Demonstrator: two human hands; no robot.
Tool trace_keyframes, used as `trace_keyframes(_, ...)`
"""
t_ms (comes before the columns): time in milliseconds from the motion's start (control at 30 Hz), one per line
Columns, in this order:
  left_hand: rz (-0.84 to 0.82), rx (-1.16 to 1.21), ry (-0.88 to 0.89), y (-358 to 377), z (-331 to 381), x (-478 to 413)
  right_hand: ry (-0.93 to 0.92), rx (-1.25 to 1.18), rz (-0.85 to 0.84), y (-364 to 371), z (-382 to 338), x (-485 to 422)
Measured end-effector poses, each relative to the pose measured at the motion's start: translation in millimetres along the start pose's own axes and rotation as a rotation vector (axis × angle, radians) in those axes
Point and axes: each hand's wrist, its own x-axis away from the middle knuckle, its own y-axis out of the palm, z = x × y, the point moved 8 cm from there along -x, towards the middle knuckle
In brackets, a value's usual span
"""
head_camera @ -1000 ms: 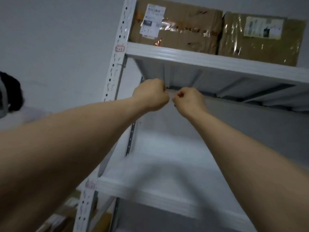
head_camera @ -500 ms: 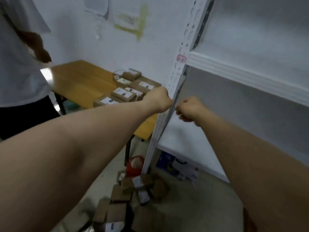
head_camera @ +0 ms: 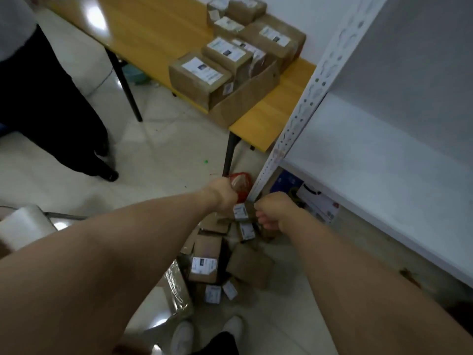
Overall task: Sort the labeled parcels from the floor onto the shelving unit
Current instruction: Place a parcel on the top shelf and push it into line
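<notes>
Beside us on the right stands the white shelving unit [head_camera: 384, 162]. We see nothing on its wide shelf, so we think it is waiting for parcels. Under it all is the pale floor [head_camera: 158, 149].

Next comes the yellow surface [head_camera: 153, 29]. Its near right corner is close to the front post of the shelving unit. Brown boxes [head_camera: 202, 73] sit packed together at that right end. Maybe they are kept up there so they do not mix with the ones below. Another person's dark legs [head_camera: 51, 111] stand at the left, well apart from the heap.

Our labeled parcels [head_camera: 204, 262] lie in a heap on the floor. The heap is between the foot of that front post and our white shoes [head_camera: 182, 338]. Some labels face up, so we can read them easily.

Our left hand [head_camera: 222, 194] and right hand [head_camera: 271, 211] are both curled into fists. They are side by side, not touching, over the far end of the heap. We see nothing held in them. We think our arms reach down because we are bending for the next parcel.

Half a second ago our fists looked the same. They were up in front of the post then, and the heap was small at the bottom. Now we look further down, the heap is in the middle and our shoes show. One second ago we were looking up at two big boxes on the top shelf. Those are out of sight now.
</notes>
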Motion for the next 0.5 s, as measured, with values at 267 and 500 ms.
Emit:
trace_keyframes(267,0.041,0.260,-0.220,43,-124,-51,0.075,0.038,-0.098,85,42,-72)
trace_keyframes(500,0.178,0.340,-0.448,100,-284,-89,0.098,0.070,-0.238,222,78,-144)
